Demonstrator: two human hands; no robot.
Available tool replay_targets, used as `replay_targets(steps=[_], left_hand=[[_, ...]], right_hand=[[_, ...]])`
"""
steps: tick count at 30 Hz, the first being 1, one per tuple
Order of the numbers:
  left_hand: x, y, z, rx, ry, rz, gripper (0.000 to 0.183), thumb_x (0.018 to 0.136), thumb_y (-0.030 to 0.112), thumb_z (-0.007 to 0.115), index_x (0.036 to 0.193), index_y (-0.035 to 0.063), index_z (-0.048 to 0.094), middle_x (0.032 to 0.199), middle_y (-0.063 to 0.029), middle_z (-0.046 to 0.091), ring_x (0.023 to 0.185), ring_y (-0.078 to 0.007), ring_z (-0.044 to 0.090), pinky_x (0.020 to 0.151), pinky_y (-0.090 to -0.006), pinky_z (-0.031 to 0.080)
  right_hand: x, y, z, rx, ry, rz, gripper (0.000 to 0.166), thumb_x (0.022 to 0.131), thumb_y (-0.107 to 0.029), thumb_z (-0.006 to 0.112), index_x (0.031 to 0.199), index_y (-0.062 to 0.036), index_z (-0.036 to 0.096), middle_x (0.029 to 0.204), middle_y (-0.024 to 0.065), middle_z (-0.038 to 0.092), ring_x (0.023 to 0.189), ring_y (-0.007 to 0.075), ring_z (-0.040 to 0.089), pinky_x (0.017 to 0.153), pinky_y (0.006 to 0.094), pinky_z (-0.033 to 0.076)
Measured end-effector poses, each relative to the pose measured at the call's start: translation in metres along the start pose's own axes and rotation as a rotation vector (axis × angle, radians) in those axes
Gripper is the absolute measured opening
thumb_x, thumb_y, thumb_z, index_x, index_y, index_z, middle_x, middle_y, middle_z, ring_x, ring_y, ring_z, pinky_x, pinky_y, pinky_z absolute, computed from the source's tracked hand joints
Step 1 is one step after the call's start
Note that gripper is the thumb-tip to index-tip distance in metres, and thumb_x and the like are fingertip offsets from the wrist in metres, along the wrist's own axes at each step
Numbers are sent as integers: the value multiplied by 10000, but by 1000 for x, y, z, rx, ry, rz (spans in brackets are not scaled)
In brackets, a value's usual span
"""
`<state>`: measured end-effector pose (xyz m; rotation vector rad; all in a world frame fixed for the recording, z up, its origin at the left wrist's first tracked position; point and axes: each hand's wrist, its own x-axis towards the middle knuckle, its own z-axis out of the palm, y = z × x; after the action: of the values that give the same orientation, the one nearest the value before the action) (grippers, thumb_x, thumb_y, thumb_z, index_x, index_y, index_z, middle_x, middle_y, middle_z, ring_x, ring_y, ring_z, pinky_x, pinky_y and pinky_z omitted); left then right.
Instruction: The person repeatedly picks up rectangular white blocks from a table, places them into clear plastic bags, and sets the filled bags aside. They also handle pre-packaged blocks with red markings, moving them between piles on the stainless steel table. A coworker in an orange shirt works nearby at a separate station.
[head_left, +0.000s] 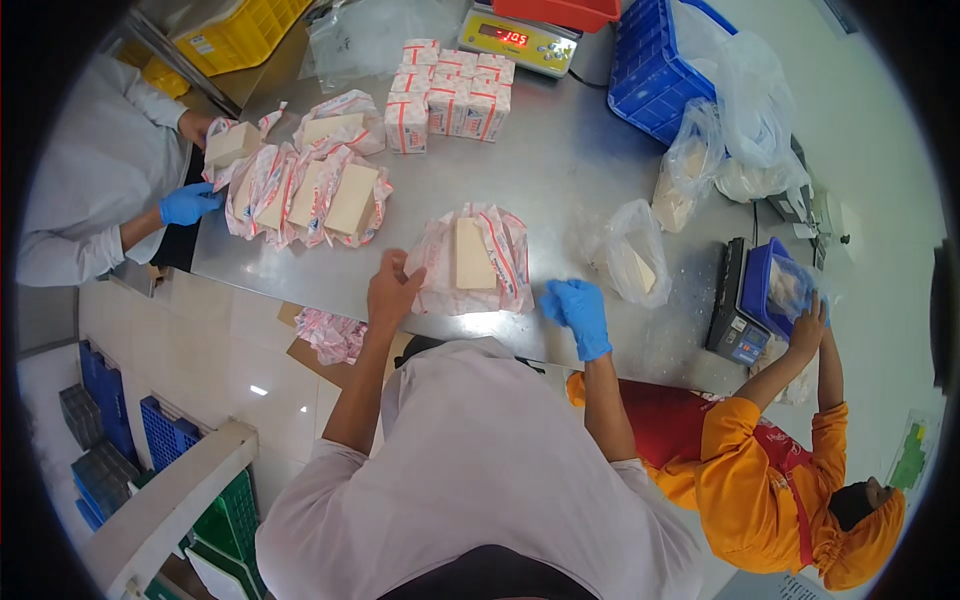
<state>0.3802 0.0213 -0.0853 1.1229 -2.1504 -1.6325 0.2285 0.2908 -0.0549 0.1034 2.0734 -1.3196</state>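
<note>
A pale rectangular block (474, 253) lies on an opened white-and-red printed wrapper (439, 289) on the steel table in front of me. My left hand (393, 291), bare, is at the wrapper's left edge, thumb against the film; whether it pinches the film is unclear. To the wrapper's right, my right hand (577, 313) wears a blue glove. Its fingers are curled, with nothing visible in them, and it stays apart from the wrapper. Farther right, a clear plastic bag (637, 251) holds a pale piece.
Several part-wrapped blocks (304, 191) lie left, by a co-worker's gloved hand (189, 204). Wrapped packs (450, 97) stand before a yellow scale (517, 41). A blue crate (645, 82) is back right. Another person's hand (807, 330) is at a blue bin (757, 274) on a black scale (724, 300).
</note>
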Motion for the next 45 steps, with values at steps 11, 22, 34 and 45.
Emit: replay_targets(steps=[11,22,34,45], left_hand=[[17,-4,11,262,-62,310,477,763,41,642,1230,127,610,1332,-178,475,1171,-373,520,967,-399,444],[24,-38,27,366,-70,227,587,763,-25,581,1327,134,535,1418,-289,370,1275,-451,410,1058,-436,367],[8,169,177,-137,-338,149,492,891,323,643,1225,-29,559,954,-112,650,872,-192,618,845,-327,474],[32,215,255,-548,-849,-145,389,844,162,617,1186,-24,610,882,-58,610,770,-142,571,719,-269,475]], right_hand=[[15,-61,126,-505,53,-360,981,684,-354,808,1410,5,256,1317,257,453,1114,382,555,916,428,475],[25,-92,61,-76,-262,-116,849,649,-207,805,1356,-37,366,1211,157,532,1120,248,552,886,356,494],[-15,-71,-154,435,241,-707,805,646,-23,788,1329,-84,365,1236,107,496,1139,232,532,926,353,500],[33,-61,-161,-924,-70,-607,736,679,-217,707,1343,-128,403,1178,205,513,1001,387,590,844,441,496]])
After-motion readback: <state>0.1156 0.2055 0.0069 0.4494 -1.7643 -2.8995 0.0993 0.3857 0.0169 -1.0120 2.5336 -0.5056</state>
